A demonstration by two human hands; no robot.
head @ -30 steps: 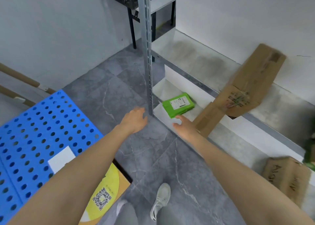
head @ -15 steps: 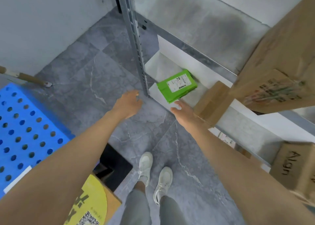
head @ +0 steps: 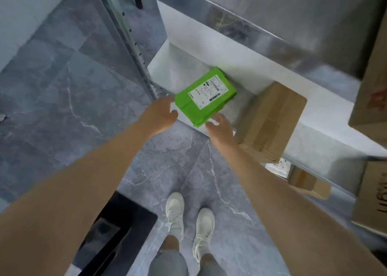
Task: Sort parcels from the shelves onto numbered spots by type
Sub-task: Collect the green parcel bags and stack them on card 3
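Observation:
A flat green parcel (head: 204, 95) with a white shipping label lies on the low white shelf (head: 167, 70), near its front edge. My left hand (head: 160, 114) is at the parcel's near left corner, fingers loosely spread, at or just short of its edge. My right hand (head: 219, 127) is at the parcel's near right corner, its fingertips at the wrapping's edge. Neither hand has a clear hold on it. A brown cardboard box (head: 272, 120) stands on the same shelf just right of the parcel.
A grey metal upright (head: 129, 41) of the rack rises just left of my left hand. More cardboard boxes sit at right: a big one (head: 370, 76) on the upper shelf, another (head: 374, 194) and a small one (head: 307, 181) lower down. My feet (head: 188, 217) stand on grey tile.
I have leaned in and looked down. Both hands have moved forward from short of the shelf's edge up to the green parcel's near corners. The blue perforated board has left the view.

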